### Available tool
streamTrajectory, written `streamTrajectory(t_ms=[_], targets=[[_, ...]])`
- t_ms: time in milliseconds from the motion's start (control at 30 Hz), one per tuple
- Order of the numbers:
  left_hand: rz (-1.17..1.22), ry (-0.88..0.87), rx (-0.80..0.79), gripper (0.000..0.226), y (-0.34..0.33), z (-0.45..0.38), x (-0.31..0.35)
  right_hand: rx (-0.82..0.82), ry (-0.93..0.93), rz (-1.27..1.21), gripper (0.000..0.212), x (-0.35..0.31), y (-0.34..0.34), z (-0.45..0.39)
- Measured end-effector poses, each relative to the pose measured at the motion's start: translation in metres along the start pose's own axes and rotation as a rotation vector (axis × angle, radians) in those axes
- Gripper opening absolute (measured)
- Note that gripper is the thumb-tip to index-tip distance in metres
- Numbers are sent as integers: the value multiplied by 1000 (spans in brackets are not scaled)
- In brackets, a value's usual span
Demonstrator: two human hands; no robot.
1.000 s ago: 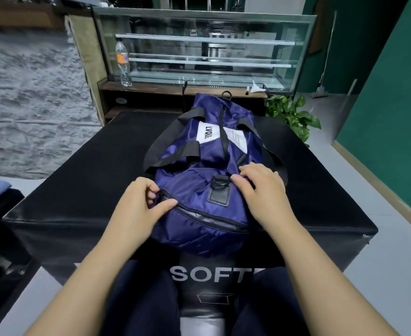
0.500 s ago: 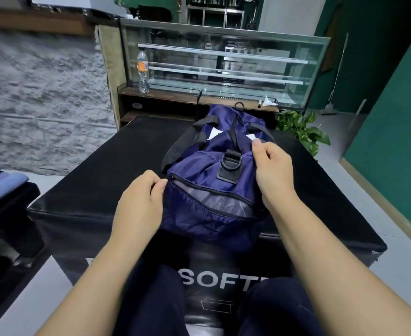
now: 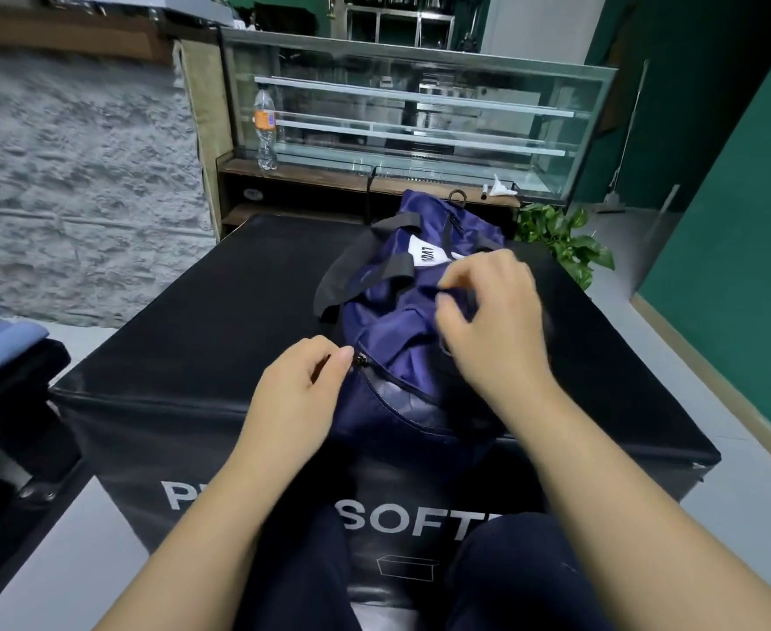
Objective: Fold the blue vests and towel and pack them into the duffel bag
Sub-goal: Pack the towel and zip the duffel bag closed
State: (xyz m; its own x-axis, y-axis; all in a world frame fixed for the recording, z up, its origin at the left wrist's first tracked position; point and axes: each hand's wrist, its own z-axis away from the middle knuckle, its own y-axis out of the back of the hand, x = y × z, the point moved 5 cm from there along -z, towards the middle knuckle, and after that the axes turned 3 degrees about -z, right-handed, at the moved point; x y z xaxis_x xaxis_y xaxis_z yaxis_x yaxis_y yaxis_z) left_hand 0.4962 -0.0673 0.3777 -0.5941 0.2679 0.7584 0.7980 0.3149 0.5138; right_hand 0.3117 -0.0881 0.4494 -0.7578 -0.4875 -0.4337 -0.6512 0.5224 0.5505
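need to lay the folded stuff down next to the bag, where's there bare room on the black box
The black padded box is bare left of the navy nylon duffel bag, from its dark strap to the box's left edge, and along the far left. A narrower strip shows right of the bag. The near middle is crowded by both hands.

Dim, cool indoor light falls evenly, with faint sheen on the black box (image 3: 156, 339) and glass case (image 3: 420, 116). Wide-angle bending curves the edges; the whole view is slightly soft.
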Motion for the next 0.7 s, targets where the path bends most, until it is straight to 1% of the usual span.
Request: streamTrajectory(t_ms=[33,100,133,167,233,267,300,333,367,400,433,467,500,533,567,600,633,700], targets=[[41,9,-16,29,-3,-1,0,-132,84,12,14,-15,-8,7],[125,14,-51,28,-9,-1,1,-490,123,1,25,-29,-31,26],[136,-6,-75,28,-11,-1,3,-600,108,4,26,-28,-41,35],[126,-37,-109,29,-12,-1,4,-625,85,9,25,-24,-47,41],[111,-102,-173,29,-14,-4,5,-541,16,-24,18,-18,-48,45],[139,-105,-192,27,-14,-8,0,-504,-13,-46,16,-17,-47,46],[183,-110,-222,24,-13,-12,-3,-492,-33,-61,16,-16,-47,47],[180,-132,-291,28,-15,-17,-9,-502,-49,-70,16,-15,-48,49],[112,-193,-381,42,-18,-22,-12,-524,-59,-78,14,-15,-48,51],[-28,-294,-450,53,-21,-26,-13,-544,-70,-93,10,-15,-48,53],[-170,-415,-493,52,-26,-31,-12,-550,-83,-112,6,-14,-47,55],[-312,-520,-482,39,-28,-34,-5,-544,-99,-129,5,-13,-45,56],[-428,-572,-471,24,-31,-37,-1,-532,-122,-140,7,-12,-42,56],[-522,-603,-433,24,-30,-40,6,-519,-144,-138,8,-10,-39,57],[-541,-622,-399,35,-30,-44,10,-504,-161,-124,8,-7,-37,57],[-517,-601,-366,41,-30,-46,12,-487,-171,-105,7,-5,-34,58],[-469,-578,-303,39,-28,-49,13,-468,-180,-86,8,-3,-31,59],[-370,-460,-167,22,-20,-60,6,-428,-202,-53,8,3,-22,60]])
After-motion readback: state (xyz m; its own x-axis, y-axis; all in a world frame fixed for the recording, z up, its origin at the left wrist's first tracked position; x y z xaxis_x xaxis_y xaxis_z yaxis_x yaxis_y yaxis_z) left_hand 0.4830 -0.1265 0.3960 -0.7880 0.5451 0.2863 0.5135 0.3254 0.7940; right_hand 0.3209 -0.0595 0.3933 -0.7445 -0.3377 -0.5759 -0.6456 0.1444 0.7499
